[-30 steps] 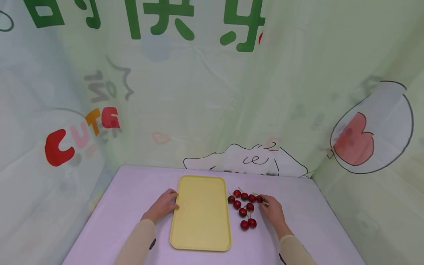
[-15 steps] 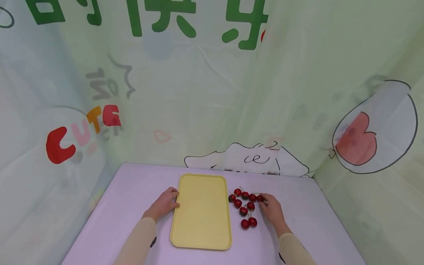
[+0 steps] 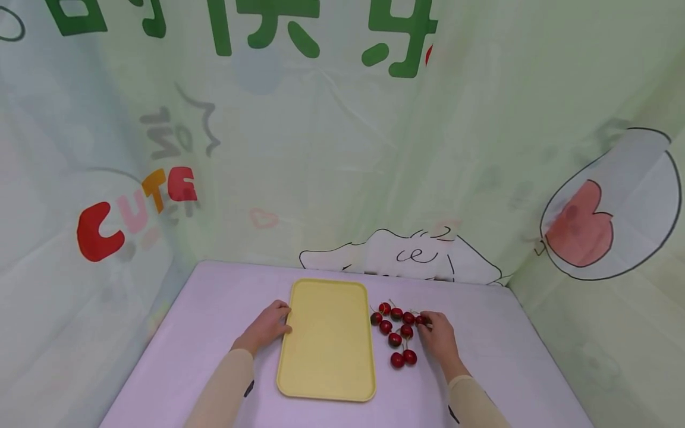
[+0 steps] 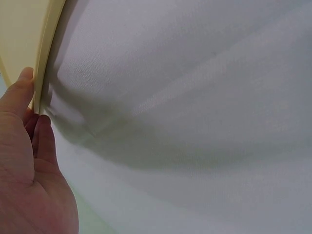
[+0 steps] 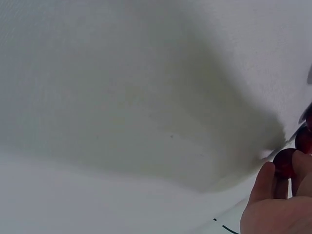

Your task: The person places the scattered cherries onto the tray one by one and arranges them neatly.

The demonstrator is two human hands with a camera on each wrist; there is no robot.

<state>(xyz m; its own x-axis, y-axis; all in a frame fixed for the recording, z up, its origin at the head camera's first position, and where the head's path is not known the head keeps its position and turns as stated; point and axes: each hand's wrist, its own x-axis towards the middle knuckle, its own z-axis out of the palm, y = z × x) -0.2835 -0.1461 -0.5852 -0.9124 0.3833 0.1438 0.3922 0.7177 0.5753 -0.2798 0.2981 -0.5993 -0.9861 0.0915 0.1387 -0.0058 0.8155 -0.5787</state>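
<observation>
My left hand (image 3: 267, 326) is at the left edge of a yellow rectangular tray (image 3: 327, 389), which lies flat on the table. In the left wrist view the thumb (image 4: 22, 90) lies over the tray rim (image 4: 45, 53) and the fingers meet its outer side, pinching it. To the right of the tray, my right hand (image 3: 440, 339) holds a dark red cherry (image 5: 283, 163) between thumb and fingers. This is the rightmost of several cherries (image 3: 395, 339) spread loosely beside the tray, some with stems showing. The tray's surface bears nothing.
A pale lilac cloth (image 3: 230, 285) covers the table. Behind it and at both sides hang light curtains (image 3: 342, 178) printed with green characters, coloured letters and line drawings, close along the table's back edge.
The whole head view shifts slightly as the camera moves. Both hands keep their places, the left at the tray edge and the right on the cherry.
</observation>
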